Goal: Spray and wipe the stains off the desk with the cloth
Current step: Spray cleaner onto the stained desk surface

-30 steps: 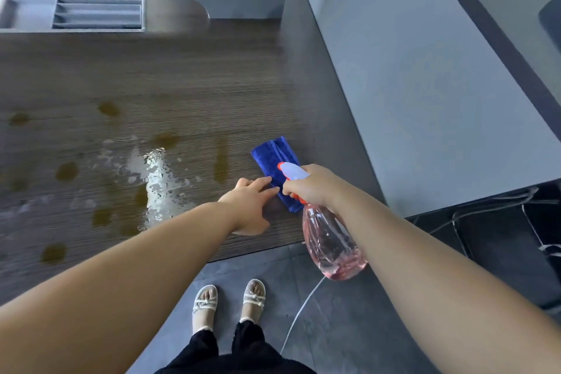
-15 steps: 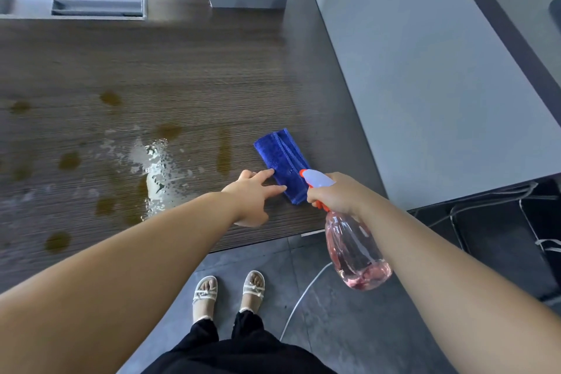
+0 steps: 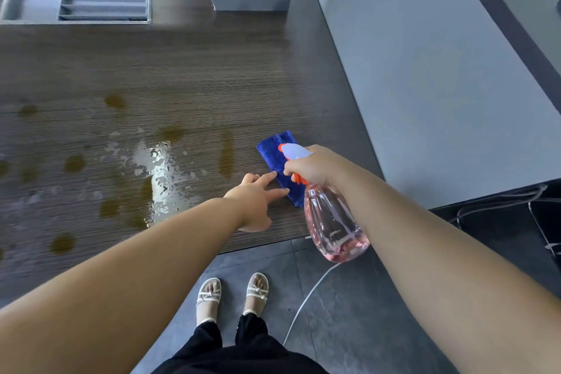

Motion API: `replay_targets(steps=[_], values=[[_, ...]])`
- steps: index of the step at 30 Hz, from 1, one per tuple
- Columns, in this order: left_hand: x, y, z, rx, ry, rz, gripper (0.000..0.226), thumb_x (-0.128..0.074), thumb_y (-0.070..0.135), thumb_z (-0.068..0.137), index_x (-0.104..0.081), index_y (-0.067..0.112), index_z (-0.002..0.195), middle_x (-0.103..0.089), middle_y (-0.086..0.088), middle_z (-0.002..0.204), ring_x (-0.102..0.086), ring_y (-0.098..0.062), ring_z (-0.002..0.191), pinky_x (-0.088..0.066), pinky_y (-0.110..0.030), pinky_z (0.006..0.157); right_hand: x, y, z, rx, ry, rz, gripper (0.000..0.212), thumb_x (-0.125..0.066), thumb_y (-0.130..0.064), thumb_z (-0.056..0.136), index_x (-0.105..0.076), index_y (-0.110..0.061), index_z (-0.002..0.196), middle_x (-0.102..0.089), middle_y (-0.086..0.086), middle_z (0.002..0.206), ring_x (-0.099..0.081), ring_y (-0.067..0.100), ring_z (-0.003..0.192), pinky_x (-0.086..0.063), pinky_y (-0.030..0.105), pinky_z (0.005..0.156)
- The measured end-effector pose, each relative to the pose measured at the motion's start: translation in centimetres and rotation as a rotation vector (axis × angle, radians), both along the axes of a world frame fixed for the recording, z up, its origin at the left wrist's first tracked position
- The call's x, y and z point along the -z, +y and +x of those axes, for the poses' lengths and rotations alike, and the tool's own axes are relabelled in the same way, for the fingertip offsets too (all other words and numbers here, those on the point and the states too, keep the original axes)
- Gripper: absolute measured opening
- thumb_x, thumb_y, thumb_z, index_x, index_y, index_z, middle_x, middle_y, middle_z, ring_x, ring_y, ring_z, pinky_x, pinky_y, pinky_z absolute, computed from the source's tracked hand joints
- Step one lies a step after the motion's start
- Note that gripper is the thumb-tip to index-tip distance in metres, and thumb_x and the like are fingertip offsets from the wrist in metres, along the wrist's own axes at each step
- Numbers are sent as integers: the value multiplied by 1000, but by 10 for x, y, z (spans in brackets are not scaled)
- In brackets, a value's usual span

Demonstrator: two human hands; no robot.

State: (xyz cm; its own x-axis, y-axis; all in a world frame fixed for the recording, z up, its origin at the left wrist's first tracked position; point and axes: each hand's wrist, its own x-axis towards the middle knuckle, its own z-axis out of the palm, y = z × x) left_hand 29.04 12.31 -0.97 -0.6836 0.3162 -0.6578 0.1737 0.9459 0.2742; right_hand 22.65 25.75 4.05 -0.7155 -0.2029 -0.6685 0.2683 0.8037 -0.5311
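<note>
Right hand: grip closed around the neck of the pink spray bottle, which hangs tilted below the grip, past the tabletop edge. Left hand: grip open, fingers spread, fingertips touching the near edge of the blue cloth, holding nothing. Cloth lies flat just beyond both grips. Brown stains and a wet patch lie left of the grips.
</note>
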Motion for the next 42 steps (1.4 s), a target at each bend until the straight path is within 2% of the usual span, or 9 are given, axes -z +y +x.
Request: replay_targets(steps=[5, 9, 13, 15, 18, 22, 27, 35, 42], values=[[2, 1, 0, -3, 12, -1, 73, -50, 31, 87, -10, 43, 147, 10, 8, 157, 1, -27, 143, -37, -41, 105, 2, 13, -6, 81, 28, 37, 33, -57, -27, 75, -62, -14, 105, -66, 4, 82, -55, 18, 68, -46, 31, 69], [1, 3, -1, -3, 10, -13, 71, -49, 32, 87, -12, 42, 147, 9, 8, 158, 0, -28, 143, -39, -41, 105, -1, 25, -5, 7, 24, 94, 38, -52, -23, 74, -58, -14, 110, -58, 4, 74, -49, 21, 66, -42, 29, 65], [0, 4, -2, -14, 1, -10, 71, -49, 30, 87, -13, 43, 146, 9, 9, 157, 1, -27, 143, -40, -41, 103, -3, 39, 0, -20, 28, 146, 7, -52, -22, 76, -49, -15, 77, -52, 4, 69, -43, 21, 61, -35, 27, 56], [0, 4, -2, -12, 2, -7, 71, -50, 30, 87, -13, 43, 147, 9, 9, 158, 0, -27, 143, -39, -41, 104, -1, 45, 6, -31, 14, 155, 7, -51, -22, 76, -52, -18, 82, -52, 5, 73, -43, 21, 64, -35, 28, 59], [1, 4, -1, -10, 5, -5, 72, -51, 31, 87, -13, 43, 147, 8, 8, 158, 0, -27, 143, -38, -41, 105, 5, 51, 16, -11, -20, 147, 38, -52, -26, 71, -60, -17, 107, -58, 3, 72, -48, 20, 65, -39, 27, 62], [2, 3, -2, -1, 7, -13, 72, -51, 31, 87, -12, 43, 147, 9, 8, 158, -2, -28, 142, -38, -41, 105, 9, 54, 32, -45, -51, 126, 15, -53, -27, 75, -49, -14, 81, -48, 2, 64, -41, 19, 58, -34, 27, 56], [1, 4, -1, 6, 7, -19, 72, -50, 33, 87, -10, 43, 147, 10, 8, 158, -1, -28, 142, -39, -40, 105, 16, 54, 48, -23, -103, 108, 27, -52, -28, 73, -54, -8, 90, -54, 2, 68, -44, 18, 59, -37, 25, 58], [0, 3, 0, 8, 9, -26, 72, -51, 34, 88, -10, 43, 147, 10, 9, 157, -2, -28, 142, -40, -41, 102, 12, 66, 46, 22, -61, 109, 10, -52, -24, 78, -51, -15, 78, -52, 1, 66, -44, 18, 59, -37, 26, 57], [0, 4, -2, 10, 1, -29, 72, -52, 36, 87, -11, 44, 146, 10, 10, 157, -1, -28, 143, -38, -43, 105, 7, 57, 27, 22, -19, 94, 43, -48, -34, 60, -57, -14, 96, -54, 2, 67, -45, 19, 60, -38, 29, 62]])
